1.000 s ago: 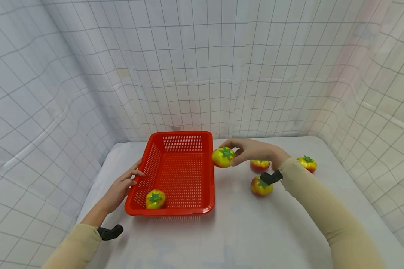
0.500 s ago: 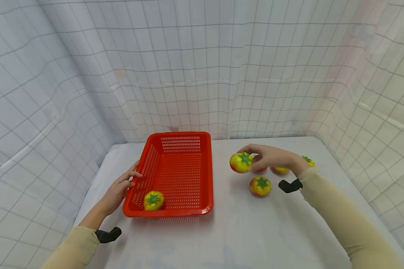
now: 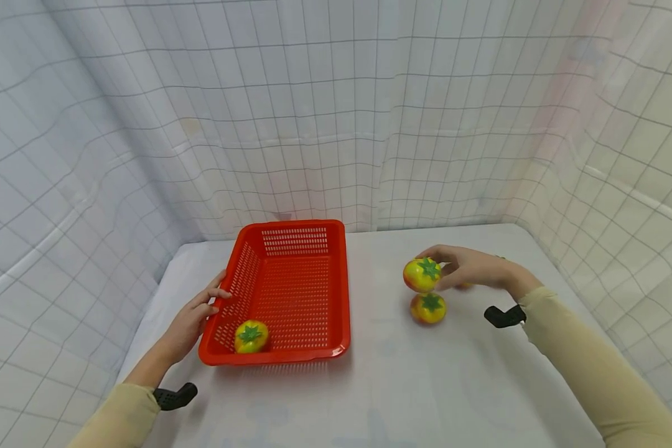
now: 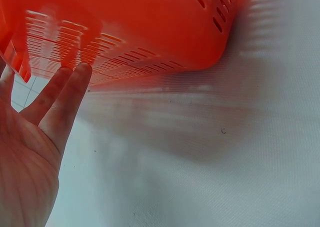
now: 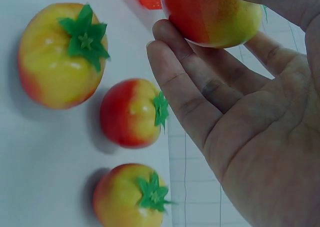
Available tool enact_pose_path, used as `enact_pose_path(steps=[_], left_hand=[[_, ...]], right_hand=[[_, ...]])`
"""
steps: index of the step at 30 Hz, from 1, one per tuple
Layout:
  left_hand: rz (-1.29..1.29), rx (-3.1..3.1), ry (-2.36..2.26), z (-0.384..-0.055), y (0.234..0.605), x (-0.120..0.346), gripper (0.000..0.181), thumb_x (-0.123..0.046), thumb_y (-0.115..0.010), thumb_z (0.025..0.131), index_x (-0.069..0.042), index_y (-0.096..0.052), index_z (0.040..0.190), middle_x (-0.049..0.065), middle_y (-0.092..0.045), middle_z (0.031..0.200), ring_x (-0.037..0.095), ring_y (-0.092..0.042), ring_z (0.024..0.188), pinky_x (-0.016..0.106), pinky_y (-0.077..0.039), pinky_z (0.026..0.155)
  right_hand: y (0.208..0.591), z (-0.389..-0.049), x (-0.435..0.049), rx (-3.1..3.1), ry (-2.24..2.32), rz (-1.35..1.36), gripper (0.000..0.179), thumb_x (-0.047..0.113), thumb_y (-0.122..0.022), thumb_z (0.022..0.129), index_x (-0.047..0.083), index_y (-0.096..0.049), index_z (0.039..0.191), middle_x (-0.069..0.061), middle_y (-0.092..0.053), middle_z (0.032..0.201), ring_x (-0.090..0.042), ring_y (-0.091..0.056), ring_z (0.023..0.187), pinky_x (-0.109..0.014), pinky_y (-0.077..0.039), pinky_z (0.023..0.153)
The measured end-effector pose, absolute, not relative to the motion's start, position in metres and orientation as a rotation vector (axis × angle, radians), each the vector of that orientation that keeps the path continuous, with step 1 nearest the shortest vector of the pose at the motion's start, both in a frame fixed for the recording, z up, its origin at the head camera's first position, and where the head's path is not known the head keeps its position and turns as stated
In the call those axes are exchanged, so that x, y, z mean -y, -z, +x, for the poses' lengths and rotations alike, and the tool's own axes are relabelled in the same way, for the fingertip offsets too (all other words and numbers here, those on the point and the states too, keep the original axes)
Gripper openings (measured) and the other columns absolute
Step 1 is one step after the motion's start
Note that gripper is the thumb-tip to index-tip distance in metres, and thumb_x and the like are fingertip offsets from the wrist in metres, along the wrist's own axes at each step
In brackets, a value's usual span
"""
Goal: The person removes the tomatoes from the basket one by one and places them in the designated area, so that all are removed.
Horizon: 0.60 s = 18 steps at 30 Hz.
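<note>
My left hand (image 3: 186,326) is at the left side of a red plastic basket (image 3: 297,292), one digit over the rim. In the left wrist view, two straight fingers (image 4: 67,97) touch the slotted outer wall. One yellow-red toy tomato (image 3: 251,336) with a green star-shaped top lies in the basket's near left corner. My right hand (image 3: 473,269) pinches another toy tomato (image 3: 421,274) above the table, right of the basket. Just below it in the head view, a loose tomato (image 3: 428,308) sits on the table.
Three loose tomatoes show in the right wrist view: a large-looking one (image 5: 60,62), a redder one (image 5: 127,112) and a lower one (image 5: 125,197). The right hand mostly hides the farther ones from the head view. Gridded white curtains (image 3: 336,124) enclose the white table (image 3: 381,386).
My right hand has moved right, away from the basket, with the tomato still pinched, and is now over the loose tomatoes. The left hand stays at the basket rim; the view has shifted slightly.
</note>
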<state>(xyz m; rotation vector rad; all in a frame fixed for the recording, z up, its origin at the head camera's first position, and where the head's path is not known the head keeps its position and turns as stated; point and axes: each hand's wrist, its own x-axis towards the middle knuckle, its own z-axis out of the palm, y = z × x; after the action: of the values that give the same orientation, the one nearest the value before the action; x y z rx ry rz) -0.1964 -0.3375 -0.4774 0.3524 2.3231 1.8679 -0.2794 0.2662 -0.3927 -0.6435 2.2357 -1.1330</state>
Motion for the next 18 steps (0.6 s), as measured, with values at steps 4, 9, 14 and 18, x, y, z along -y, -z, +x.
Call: enact_pose_path(steps=[4,9,14,18], left_hand=[[0.349,-2.32,-1.87,-0.197,0.478,0.338,0.035,-0.002,-0.034,0.1,0.003,-0.051,0.13,-0.001,-0.005,0.172,0.039,0.002,0.155,0.019,-0.046,0.098],[0.352,-2.316,-1.875,-0.196,0.478,0.337,0.034,-0.003,-0.034,0.101,0.003,-0.051,0.13,0.0,-0.005,0.172,0.04,0.002,0.155,0.02,-0.047,0.097],[0.349,-2.323,-1.865,-0.197,0.477,0.336,0.035,-0.003,-0.034,0.101,0.002,-0.052,0.131,0.0,-0.004,0.173,0.04,0.003,0.155,0.019,-0.045,0.097],[0.352,-2.321,-1.866,-0.197,0.476,0.336,0.035,-0.003,-0.034,0.101,0.003,-0.052,0.131,0.0,-0.004,0.173,0.04,0.003,0.155,0.019,-0.045,0.098]], right_hand=[[0.396,-0.276,-0.28,-2.265,1.141,-0.625,0.057,0.027,-0.079,0.089,0.034,-0.054,0.141,0.003,-0.056,0.141,-0.027,-0.059,0.123,-0.047,-0.046,0.1],[0.402,-0.27,-0.299,-2.303,1.139,-0.579,0.056,0.027,-0.078,0.089,0.033,-0.055,0.14,0.003,-0.056,0.141,-0.03,-0.053,0.128,-0.048,-0.041,0.105],[0.411,-0.263,-0.317,-2.308,1.163,-0.54,0.059,0.025,-0.078,0.089,0.026,-0.053,0.143,-0.005,-0.051,0.147,-0.032,-0.052,0.129,-0.049,-0.041,0.106],[0.419,-0.256,-0.329,-2.309,1.172,-0.51,0.064,0.025,-0.078,0.089,0.02,-0.05,0.147,-0.013,-0.043,0.153,-0.036,-0.051,0.127,-0.048,-0.043,0.104]])
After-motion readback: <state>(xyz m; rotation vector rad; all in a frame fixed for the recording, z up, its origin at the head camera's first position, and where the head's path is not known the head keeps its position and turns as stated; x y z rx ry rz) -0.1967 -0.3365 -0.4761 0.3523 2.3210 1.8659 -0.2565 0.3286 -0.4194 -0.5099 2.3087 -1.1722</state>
